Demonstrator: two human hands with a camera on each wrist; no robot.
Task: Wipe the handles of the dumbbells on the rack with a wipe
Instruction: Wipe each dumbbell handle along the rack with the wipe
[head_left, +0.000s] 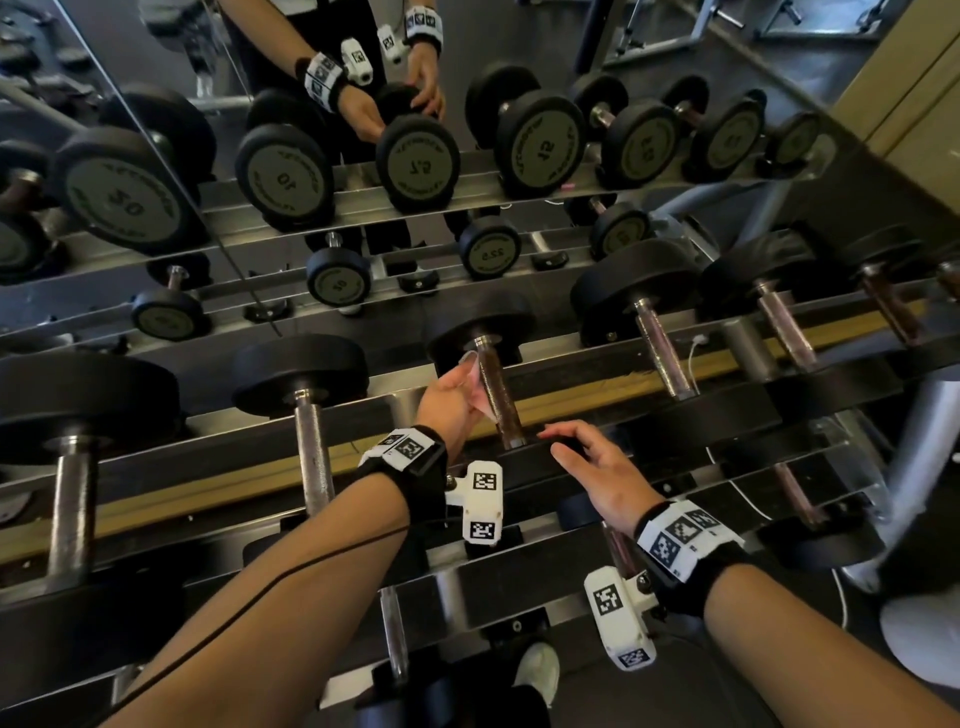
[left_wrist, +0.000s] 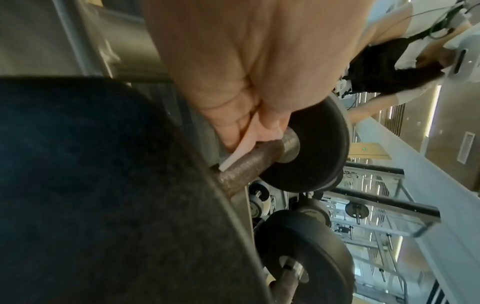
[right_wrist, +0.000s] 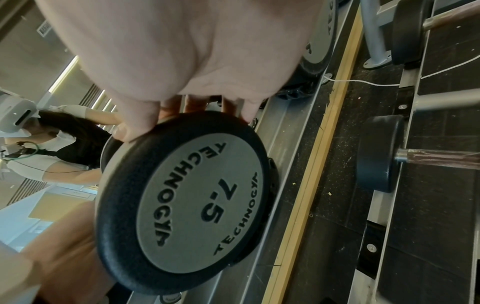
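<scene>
left hand (head_left: 457, 397) pinching a pale wipe (head_left: 475, 384) against the rusty handle (head_left: 496, 400) of the 7.5 dumbbell (right_wrist: 187, 205), right hand (head_left: 597, 467) fingers loosely draped over its near head, rack (head_left: 597, 397) underneath

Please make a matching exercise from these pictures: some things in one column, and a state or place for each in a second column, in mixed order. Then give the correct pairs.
Column 1
1. wipe
2. left hand
3. right hand
4. 7.5 dumbbell handle

Column 2
A. rusty brown bar between two black heads
B. rests on top of the near black dumbbell head
C. pale sheet pressed against the handle
D. holds the wipe beside the bar

Pairs: 1-C, 2-D, 3-B, 4-A
</scene>
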